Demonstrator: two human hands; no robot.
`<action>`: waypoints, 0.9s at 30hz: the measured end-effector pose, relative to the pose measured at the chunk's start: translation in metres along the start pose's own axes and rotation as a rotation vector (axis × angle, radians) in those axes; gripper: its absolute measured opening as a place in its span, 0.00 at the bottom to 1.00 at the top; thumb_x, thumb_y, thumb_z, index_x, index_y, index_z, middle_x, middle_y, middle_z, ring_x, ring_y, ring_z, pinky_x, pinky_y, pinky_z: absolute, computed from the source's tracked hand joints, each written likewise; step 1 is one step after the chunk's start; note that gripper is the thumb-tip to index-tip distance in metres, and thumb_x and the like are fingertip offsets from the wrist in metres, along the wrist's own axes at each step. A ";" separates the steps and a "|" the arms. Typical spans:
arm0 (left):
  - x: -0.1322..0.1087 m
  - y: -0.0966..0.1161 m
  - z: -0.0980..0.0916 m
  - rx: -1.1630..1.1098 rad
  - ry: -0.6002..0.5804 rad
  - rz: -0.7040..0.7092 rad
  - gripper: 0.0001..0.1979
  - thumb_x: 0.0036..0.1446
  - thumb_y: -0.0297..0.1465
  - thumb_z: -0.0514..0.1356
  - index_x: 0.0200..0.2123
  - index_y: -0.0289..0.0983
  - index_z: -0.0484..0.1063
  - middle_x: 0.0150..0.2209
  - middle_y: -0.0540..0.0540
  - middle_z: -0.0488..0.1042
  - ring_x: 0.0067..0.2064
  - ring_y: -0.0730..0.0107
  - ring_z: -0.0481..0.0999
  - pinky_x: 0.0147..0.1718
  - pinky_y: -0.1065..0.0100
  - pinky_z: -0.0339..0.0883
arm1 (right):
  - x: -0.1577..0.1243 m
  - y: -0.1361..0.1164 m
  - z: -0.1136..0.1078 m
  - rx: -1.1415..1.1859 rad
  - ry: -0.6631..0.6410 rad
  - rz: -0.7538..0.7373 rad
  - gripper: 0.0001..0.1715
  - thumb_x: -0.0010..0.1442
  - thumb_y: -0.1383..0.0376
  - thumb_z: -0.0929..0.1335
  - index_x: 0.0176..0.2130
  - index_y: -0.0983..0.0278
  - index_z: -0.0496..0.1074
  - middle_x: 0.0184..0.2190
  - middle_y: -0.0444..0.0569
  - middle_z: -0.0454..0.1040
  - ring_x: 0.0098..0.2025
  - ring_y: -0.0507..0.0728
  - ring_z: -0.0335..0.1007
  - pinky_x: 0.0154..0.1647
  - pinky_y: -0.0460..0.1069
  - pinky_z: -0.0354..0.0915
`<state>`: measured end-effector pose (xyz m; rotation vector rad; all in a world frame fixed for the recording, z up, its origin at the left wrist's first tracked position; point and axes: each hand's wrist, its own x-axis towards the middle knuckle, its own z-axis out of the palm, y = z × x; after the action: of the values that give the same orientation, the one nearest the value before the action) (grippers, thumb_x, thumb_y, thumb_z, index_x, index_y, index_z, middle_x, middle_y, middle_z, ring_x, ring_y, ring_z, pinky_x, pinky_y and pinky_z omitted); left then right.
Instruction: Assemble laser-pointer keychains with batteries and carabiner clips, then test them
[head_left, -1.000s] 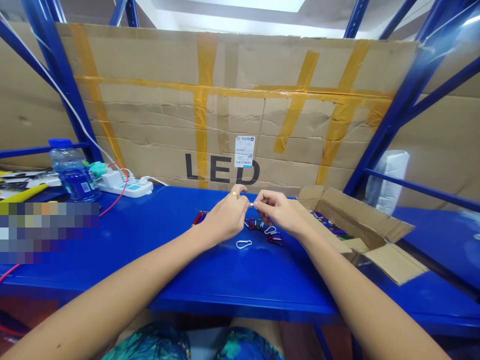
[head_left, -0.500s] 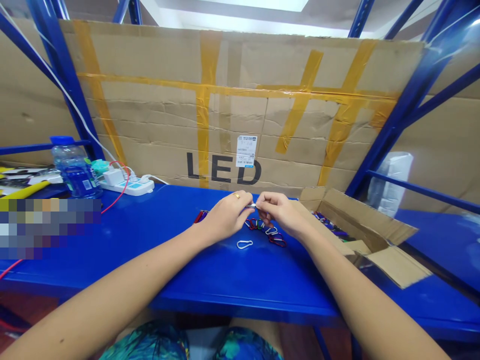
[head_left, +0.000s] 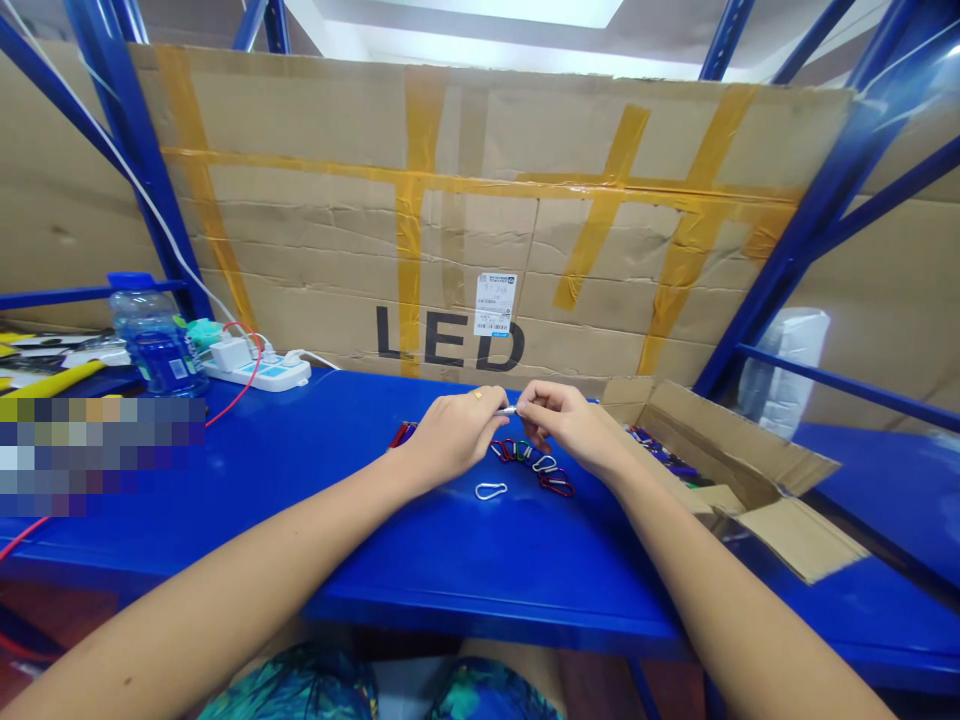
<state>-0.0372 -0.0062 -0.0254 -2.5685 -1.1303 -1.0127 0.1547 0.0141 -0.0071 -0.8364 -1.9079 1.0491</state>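
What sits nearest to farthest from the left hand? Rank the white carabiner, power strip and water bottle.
1. White carabiner: just on the near side of the left hand, which pinches a silver piece.
2. Power strip: back left.
3. Water bottle: farthest left.

I see a thin gold ring [head_left: 477, 394] on a finger of my left hand [head_left: 450, 440]. Behind it and the right hand [head_left: 574, 428], the forearms are bare. Below them are teal-and-blue patterned shorts [head_left: 300, 690].

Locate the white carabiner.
Head view, centre: the white carabiner lies on the table, just nearer than the left hand and right hand, which pinch a silver piece.
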 end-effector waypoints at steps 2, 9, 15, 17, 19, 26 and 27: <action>0.000 0.000 0.000 -0.008 0.031 0.053 0.05 0.65 0.28 0.51 0.40 0.35 0.65 0.38 0.42 0.73 0.39 0.63 0.74 0.36 0.64 0.66 | 0.000 -0.001 0.000 0.001 -0.019 -0.003 0.10 0.57 0.60 0.68 0.29 0.64 0.66 0.16 0.39 0.66 0.17 0.49 0.59 0.18 0.45 0.59; 0.003 0.005 -0.003 -0.071 0.084 -0.007 0.07 0.64 0.30 0.53 0.43 0.35 0.66 0.40 0.41 0.74 0.41 0.61 0.73 0.39 0.61 0.66 | -0.001 -0.004 0.001 0.012 -0.007 -0.031 0.14 0.57 0.56 0.69 0.30 0.63 0.65 0.16 0.39 0.65 0.17 0.49 0.59 0.17 0.45 0.58; 0.005 0.004 -0.002 -0.336 0.123 -0.070 0.08 0.65 0.29 0.52 0.43 0.36 0.70 0.42 0.42 0.75 0.44 0.62 0.73 0.45 0.60 0.65 | 0.000 -0.008 0.002 0.023 0.026 -0.041 0.14 0.58 0.56 0.69 0.31 0.64 0.66 0.16 0.39 0.65 0.17 0.49 0.60 0.17 0.45 0.59; 0.007 0.003 0.000 -0.546 0.134 -0.158 0.07 0.63 0.30 0.53 0.42 0.36 0.70 0.40 0.44 0.76 0.43 0.64 0.73 0.44 0.61 0.65 | -0.002 -0.013 0.000 0.076 0.052 -0.045 0.14 0.57 0.57 0.70 0.30 0.64 0.66 0.16 0.39 0.65 0.17 0.48 0.60 0.17 0.45 0.58; 0.009 0.002 0.001 -0.810 0.122 -0.269 0.07 0.62 0.31 0.54 0.41 0.37 0.70 0.37 0.45 0.75 0.38 0.67 0.73 0.39 0.64 0.65 | -0.007 -0.020 -0.005 0.205 0.075 -0.041 0.14 0.55 0.58 0.72 0.30 0.64 0.66 0.19 0.40 0.66 0.18 0.48 0.61 0.16 0.44 0.57; 0.011 0.005 0.001 -1.490 0.036 -0.525 0.05 0.57 0.29 0.55 0.35 0.36 0.70 0.33 0.44 0.72 0.31 0.71 0.68 0.29 0.68 0.60 | -0.048 -0.039 -0.048 0.303 0.106 0.091 0.14 0.54 0.58 0.73 0.29 0.64 0.67 0.22 0.42 0.66 0.21 0.49 0.62 0.17 0.44 0.56; 0.011 0.005 0.000 -1.512 0.028 -0.536 0.05 0.57 0.29 0.54 0.34 0.36 0.70 0.33 0.44 0.72 0.32 0.70 0.68 0.29 0.68 0.60 | -0.052 -0.039 -0.057 0.226 0.125 0.109 0.14 0.54 0.58 0.73 0.30 0.64 0.67 0.22 0.42 0.67 0.21 0.49 0.63 0.18 0.44 0.58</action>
<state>-0.0282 -0.0036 -0.0180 -3.0869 -1.3261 -2.8970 0.2224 -0.0251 0.0303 -0.8611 -1.6202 1.2233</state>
